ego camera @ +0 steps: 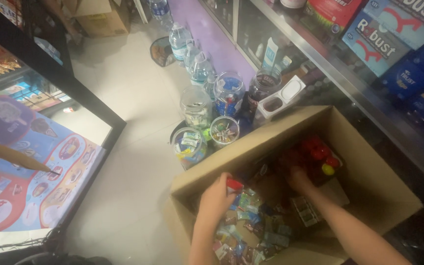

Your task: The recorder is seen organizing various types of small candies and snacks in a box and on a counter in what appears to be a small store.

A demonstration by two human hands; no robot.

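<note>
Inside open brown cardboard box (369, 172) on floor: left hand (217, 198) closed round small red-capped container (234, 185), light, rigid, best pinched at cap. Right hand (298, 179) buried among red-lidded bottles (320, 152); grip unclear. Loose sachets (251, 230) slippery.

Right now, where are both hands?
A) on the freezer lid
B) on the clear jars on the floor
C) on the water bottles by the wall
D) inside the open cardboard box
D: the left hand and right hand both reach down into the cardboard box, among small packets; the jars and water bottles stand untouched outside it.
</note>
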